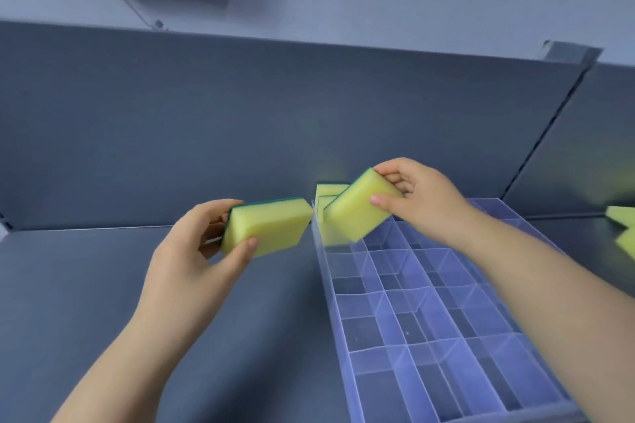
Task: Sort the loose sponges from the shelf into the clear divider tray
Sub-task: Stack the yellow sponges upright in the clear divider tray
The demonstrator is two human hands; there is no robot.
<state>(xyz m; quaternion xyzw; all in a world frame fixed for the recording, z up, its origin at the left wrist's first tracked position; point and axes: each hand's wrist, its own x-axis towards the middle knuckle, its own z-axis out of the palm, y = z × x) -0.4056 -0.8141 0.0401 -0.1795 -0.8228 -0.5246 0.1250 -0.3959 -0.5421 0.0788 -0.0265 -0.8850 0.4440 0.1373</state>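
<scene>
While left hand (pixel 192 251) grips sponge (pixel 269 230), right hand (pixel 417 197) holds second sponge (pixel 359 206) over divider tray (pixel 343 326) far edge.

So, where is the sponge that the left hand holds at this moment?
In the head view, the left-hand sponge is left of centre, held above the grey shelf just outside the far left corner of the clear divider tray, beside the right hand's sponge.

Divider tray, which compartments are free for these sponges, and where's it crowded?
The divider tray is bare from the near edge up to the far row. It is crowded at the far-left corner, where standing sponges sit beneath the right hand.
</scene>
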